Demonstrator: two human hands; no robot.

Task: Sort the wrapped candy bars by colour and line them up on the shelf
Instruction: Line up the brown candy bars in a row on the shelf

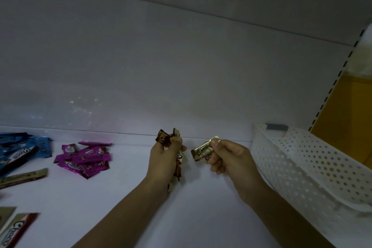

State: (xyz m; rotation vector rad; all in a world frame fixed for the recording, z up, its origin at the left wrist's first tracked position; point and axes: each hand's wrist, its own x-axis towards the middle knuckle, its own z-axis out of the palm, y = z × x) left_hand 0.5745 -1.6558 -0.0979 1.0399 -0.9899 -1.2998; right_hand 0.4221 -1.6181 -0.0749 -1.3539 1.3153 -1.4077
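White perforated plastic forms the basket [302,159] at the right end of the shelf [201,207]. Just left of the basket, the right hand [227,159] pinches a gold-and-cream candy bar [202,152] between the thumb and curled fingers, held above the shelf. Further left, near that bar but apart from it, the left hand [166,159] is closed round a bundle of brown and cream bars [168,139], whose ends stick out above and below the fist. Well away from the basket lies a heap of purple bars [86,159]. Farther still are the blue bars [22,149], with beige bars [24,177] nearer the front.
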